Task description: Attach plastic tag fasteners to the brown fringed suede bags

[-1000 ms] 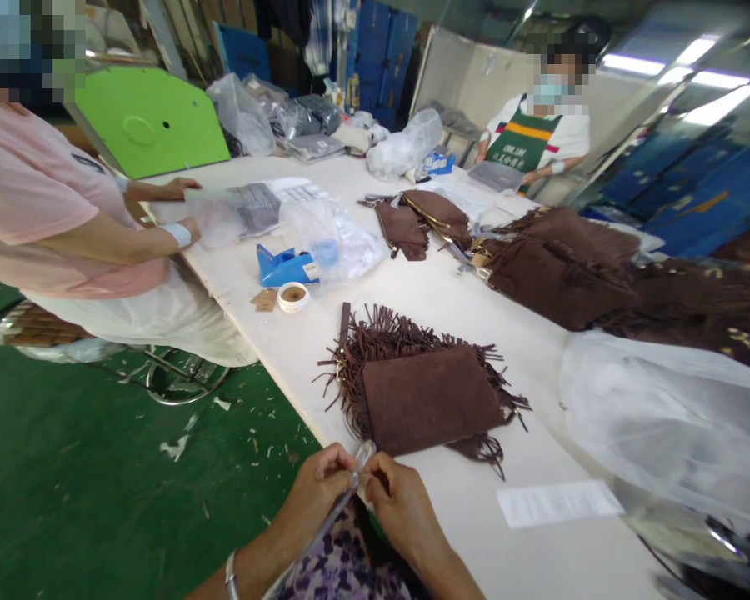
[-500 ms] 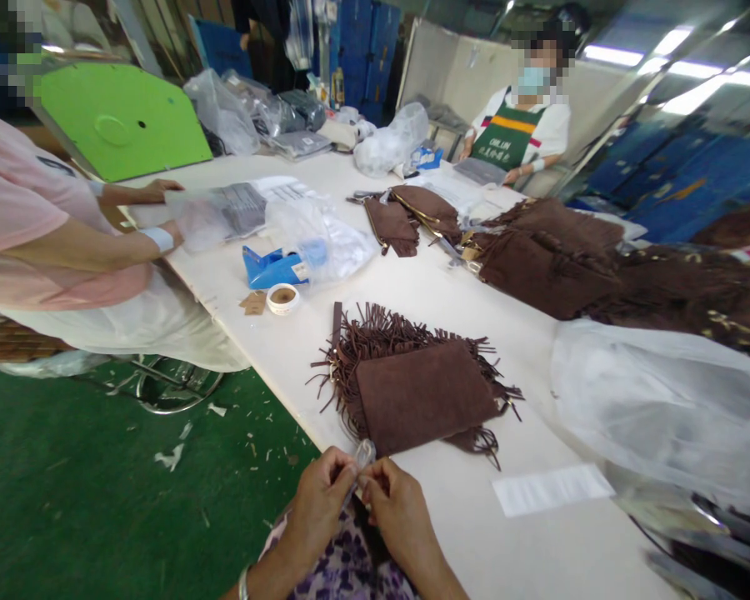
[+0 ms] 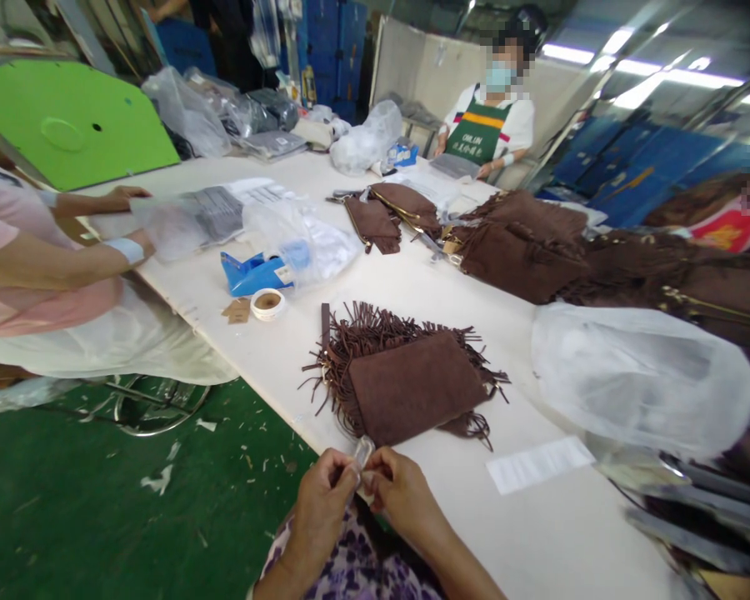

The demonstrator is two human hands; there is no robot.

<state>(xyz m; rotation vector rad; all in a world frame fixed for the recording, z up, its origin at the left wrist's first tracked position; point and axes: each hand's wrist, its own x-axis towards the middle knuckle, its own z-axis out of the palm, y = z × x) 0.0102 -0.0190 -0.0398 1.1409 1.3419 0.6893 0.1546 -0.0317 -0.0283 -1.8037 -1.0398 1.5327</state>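
1. Green floor is seen beside a white table. A person in pink is seen on the left, and a person in a green apron at the far side.
2. One small clear loop is pinched by the left hand. It is pinched by the right hand too, with the tips close together. It is held by the table edge, on the near side of the brown bag.
3. This bag is laid flat on the table, with strings sticking out around it. No touch by either hand is seen.
4. Work on the loop looks only part done, as it has not been let go. How much is left cannot be told.
5. More brown bags are piled farther back on the right, by a white plastic bag. A paper strip is laid nearer. A blue tape holder is placed on the left.
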